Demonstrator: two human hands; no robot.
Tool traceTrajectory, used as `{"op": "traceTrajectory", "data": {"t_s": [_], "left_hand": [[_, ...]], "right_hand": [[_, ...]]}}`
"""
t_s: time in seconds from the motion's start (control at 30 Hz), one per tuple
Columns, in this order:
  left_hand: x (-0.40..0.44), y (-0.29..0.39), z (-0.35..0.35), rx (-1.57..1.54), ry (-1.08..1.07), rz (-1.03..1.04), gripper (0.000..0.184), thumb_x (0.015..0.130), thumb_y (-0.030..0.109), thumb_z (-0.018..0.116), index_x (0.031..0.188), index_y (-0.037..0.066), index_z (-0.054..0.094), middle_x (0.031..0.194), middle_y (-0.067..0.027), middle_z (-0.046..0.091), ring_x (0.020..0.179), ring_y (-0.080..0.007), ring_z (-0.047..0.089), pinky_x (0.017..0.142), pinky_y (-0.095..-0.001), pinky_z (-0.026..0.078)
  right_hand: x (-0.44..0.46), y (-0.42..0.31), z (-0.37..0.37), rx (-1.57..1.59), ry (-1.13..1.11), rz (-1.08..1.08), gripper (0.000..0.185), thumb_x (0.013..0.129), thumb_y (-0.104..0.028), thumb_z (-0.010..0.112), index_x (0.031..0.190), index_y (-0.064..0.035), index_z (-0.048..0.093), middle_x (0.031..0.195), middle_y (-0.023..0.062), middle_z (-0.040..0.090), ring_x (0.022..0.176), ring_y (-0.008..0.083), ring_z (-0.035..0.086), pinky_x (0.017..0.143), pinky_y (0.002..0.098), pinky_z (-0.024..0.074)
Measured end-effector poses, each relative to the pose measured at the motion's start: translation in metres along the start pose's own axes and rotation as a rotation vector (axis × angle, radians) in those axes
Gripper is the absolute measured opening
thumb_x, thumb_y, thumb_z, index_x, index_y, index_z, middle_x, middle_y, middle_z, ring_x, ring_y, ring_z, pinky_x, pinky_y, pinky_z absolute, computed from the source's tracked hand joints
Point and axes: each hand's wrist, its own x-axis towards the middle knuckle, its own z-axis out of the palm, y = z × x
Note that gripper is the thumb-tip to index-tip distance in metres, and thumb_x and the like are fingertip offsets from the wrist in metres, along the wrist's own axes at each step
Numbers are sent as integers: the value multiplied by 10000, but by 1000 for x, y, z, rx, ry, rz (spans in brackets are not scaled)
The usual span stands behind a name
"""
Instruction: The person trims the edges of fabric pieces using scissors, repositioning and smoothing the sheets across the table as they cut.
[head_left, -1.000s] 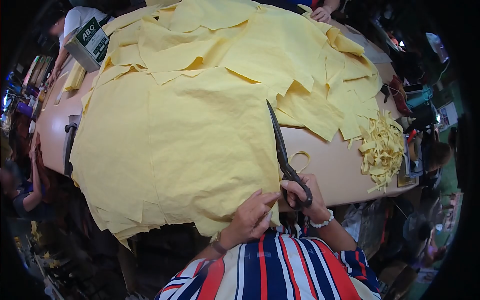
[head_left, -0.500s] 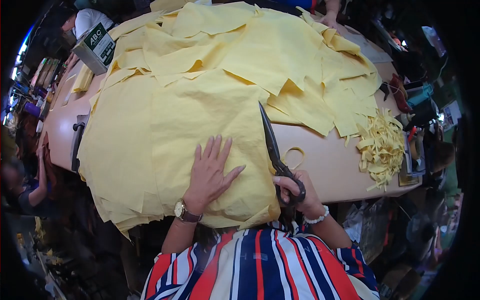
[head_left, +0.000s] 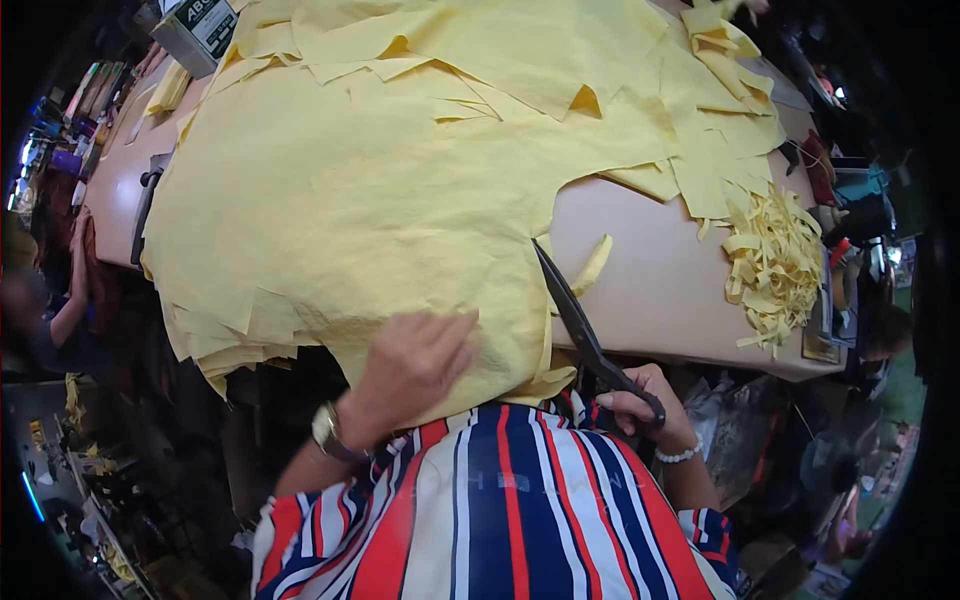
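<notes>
Because the left hand (head_left: 415, 355) blurs, contact with cloth (head_left: 350, 200) is unclear

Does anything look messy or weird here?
A little: yellow scraps look messy, tangled in a heap at the table's right end. One loose strip lies apart near the scissors, and the yellow sheet droops over the front edge.

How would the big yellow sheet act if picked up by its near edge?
Probably floppy: the yellow sheet droops past the near edge of the table. Likely light for its size, since its cut edges look thin. Pushed, it may bunch up; creases already show near the left hand.
</notes>
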Motion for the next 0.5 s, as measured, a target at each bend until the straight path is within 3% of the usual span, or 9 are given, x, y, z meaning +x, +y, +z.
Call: {"op": "traceTrajectory", "data": {"t_s": [0.03, 0.07, 0.1, 0.17, 0.27, 0.37, 0.5], "left_hand": [[17, -8, -6, 11, 6, 56, 273, 750, 132, 644, 995, 21, 600, 870, -104, 636, 700, -226, 591, 606, -325, 455], [37, -17, -7, 58, 157, 183, 224, 754, 55, 621, 975, 20, 602, 801, -94, 631, 708, -229, 597, 607, -333, 459], [55, -25, -9, 58, 156, 203, 208, 751, 57, 626, 956, 26, 611, 834, -97, 636, 771, -238, 609, 647, -336, 474], [87, -52, 6, 119, 98, 304, 317, 801, 159, 604, 1094, 43, 562, 1080, -134, 586, 1030, -263, 546, 832, -371, 452], [110, -74, 35, 164, -111, 297, 565, 842, 399, 530, 1283, 68, 408, 1348, -140, 372, 1273, -285, 311, 1027, -448, 274], [101, -82, 59, 132, -278, 135, 808, 800, 615, 437, 1382, 92, 235, 1443, -129, 186, 1341, -296, 134, 1072, -502, 106], [88, -68, 60, 169, -255, 49, 912, 739, 695, 443, 1384, 86, 231, 1437, -146, 193, 1334, -321, 144, 1062, -527, 97]], "right_hand": [[-2, 5, 2, 82, -14, -22, 202, 748, -171, 656, 649, -17, 572, 470, -19, 480, 379, 44, 417, 385, 178, 282], [-2, 8, 4, 92, -10, -34, 195, 749, -168, 655, 662, -12, 578, 472, -19, 480, 380, 43, 416, 386, 177, 281], [-1, 11, 6, 103, -6, -47, 189, 750, -165, 655, 675, -7, 584, 473, -20, 480, 381, 43, 415, 386, 177, 281], [-1, 12, 10, 139, -16, -53, 180, 755, -162, 653, 726, 8, 603, 479, -23, 477, 389, 40, 412, 389, 177, 284], [-1, 17, 11, 122, -17, -80, 186, 750, -168, 657, 727, 9, 606, 483, -26, 474, 398, 37, 411, 394, 177, 285], [-3, 23, 10, 142, 11, -66, 197, 747, -178, 661, 713, 7, 604, 484, -29, 470, 407, 32, 404, 396, 178, 279], [-2, 24, 13, 124, 20, -49, 222, 739, -201, 667, 663, -12, 581, 485, -30, 466, 411, 30, 393, 394, 179, 268]]}}
